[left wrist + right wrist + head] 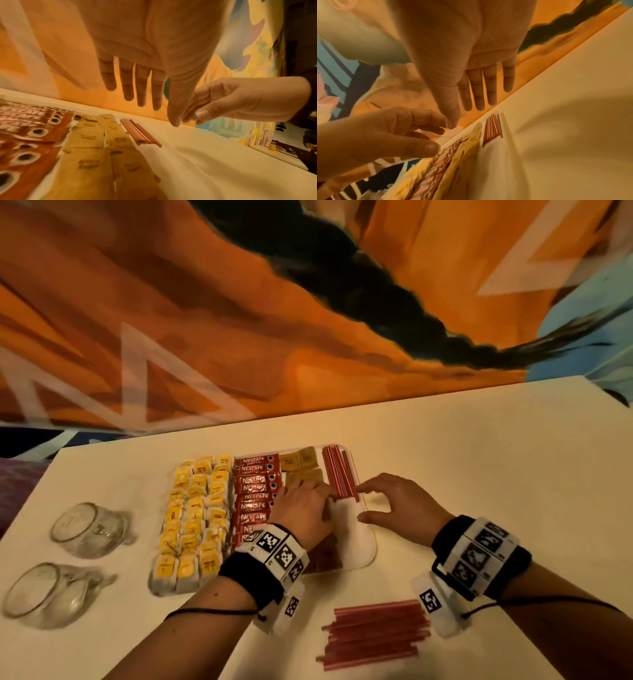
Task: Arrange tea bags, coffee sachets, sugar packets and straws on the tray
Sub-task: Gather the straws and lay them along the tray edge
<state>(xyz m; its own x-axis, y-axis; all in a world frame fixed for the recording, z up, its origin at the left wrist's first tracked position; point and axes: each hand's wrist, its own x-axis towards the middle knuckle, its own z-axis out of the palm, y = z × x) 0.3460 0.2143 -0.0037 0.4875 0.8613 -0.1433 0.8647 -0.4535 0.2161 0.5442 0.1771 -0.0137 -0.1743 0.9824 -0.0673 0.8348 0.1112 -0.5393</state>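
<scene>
Four groups on tray: tea bags point(193, 518), coffee sachets point(255, 494), sugar packets point(303, 465), straws point(339, 472), side by side, centre frame.
Tray point(368, 549): clear, on worktop point(479, 460); its lower right part bare, likely room for more straws.
Left hand point(303, 508): fingers straight, flat over the sugar column, seemingly steadying it.
Right hand point(399, 501): fingers relaxed, wide, holding nothing, tips at straw ends, probably aligning them.
Loose straws point(375, 633): lower centre, unplaced.
Glass cups point(89, 527): left edge.
</scene>
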